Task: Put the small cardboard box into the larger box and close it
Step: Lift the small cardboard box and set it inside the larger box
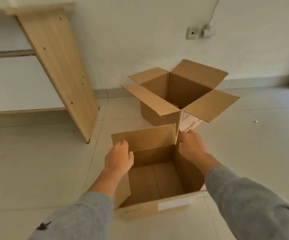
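Observation:
The small cardboard box [157, 184] sits open and empty on the tiled floor just in front of me, its far flap standing upright. My left hand [118, 158] curls over the box's left wall at the far corner. My right hand [191, 146] grips the top of its right wall. Behind it, touching or nearly touching its far right corner, stands the larger box [159, 115]. All of the larger box's flaps are spread outward, and what shows of its inside is dark and bare.
A long wooden panel [59, 66] leans at the left against a white cabinet [19, 80]. On the wall behind is a socket with a plugged-in charger [207, 31]. A small metal piece [256, 121] lies on the floor at the right.

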